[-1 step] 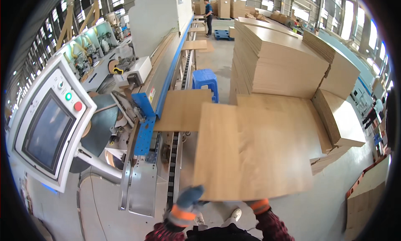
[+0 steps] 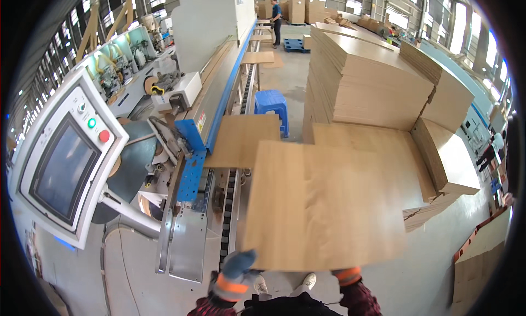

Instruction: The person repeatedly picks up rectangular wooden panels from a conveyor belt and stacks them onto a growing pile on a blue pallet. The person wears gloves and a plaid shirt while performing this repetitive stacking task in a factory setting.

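A wide wood-grain panel (image 2: 329,206) is held out in front of me, tilted and slightly blurred. My left hand (image 2: 239,268), in a blue-grey glove with an orange band, is closed on its near left corner, thumb on top. My right hand (image 2: 346,276) is at the near edge farther right. Its fingers are hidden beneath the panel, and mostly the orange cuff shows. Ahead to the left, another wood-grain panel (image 2: 244,140) lies at the infeed of a long machine (image 2: 213,20), beside its blue guide plate (image 2: 190,176).
A control screen (image 2: 66,168) on an arm stands at left, beside the metal rail and roller track (image 2: 226,228). Tall panel stacks (image 2: 378,86) rise at right. A blue stool (image 2: 270,105) stands past the infeed. Far ahead, a person (image 2: 275,23) stands by the line.
The held panel has shifted left and a little nearer to me, and my left hand has moved left with it. The panel at the infeed looks nearly unchanged.
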Demonstrator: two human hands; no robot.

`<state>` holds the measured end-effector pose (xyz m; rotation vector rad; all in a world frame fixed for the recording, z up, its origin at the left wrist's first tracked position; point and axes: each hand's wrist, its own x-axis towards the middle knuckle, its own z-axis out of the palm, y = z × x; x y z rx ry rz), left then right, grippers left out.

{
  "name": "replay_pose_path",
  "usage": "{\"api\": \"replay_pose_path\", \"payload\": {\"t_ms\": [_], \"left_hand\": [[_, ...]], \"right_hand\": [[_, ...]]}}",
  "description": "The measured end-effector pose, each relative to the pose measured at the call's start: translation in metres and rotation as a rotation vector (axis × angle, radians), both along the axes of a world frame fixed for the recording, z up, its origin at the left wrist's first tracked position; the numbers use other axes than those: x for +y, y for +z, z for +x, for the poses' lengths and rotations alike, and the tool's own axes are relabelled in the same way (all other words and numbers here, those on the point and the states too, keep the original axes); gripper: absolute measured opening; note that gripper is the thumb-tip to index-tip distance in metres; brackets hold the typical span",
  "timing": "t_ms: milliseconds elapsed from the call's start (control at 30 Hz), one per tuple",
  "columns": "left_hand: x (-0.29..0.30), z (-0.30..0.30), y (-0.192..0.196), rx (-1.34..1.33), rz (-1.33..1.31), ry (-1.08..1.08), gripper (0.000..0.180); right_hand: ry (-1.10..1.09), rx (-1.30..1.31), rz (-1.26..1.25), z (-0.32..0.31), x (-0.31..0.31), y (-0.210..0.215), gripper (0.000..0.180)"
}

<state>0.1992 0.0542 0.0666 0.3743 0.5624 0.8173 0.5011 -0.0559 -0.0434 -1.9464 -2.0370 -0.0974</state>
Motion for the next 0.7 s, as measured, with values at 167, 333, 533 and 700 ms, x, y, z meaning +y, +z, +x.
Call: {"api": "replay_pose_path", "payload": {"t_ms": [167,333,533,700], "left_hand": [[-0.055,-0.105,-0.031,0.108,0.041,0.256,0.040],[-0.104,-0.162,-0.077,0.122,-0.115,0.463,0.047],[-0.099,-0.192,-0.103,0.846,-0.363,0.580,0.037],[-0.088,-0.175,-0.093,2.200,0.620,0.811,0.045]], "right_hand": [[-0.122,1.096,-0.017,0.035,-0.058,0.032,0.040],[0.066,2.387,-0.485,0.003,-0.013,0.081,0.032],[-0.132,1.880,-0.425,-0.086,0.008,0.067,0.025],[-0.288,1.797,-0.437,-0.143,0.037,-0.012,0.023]]}}
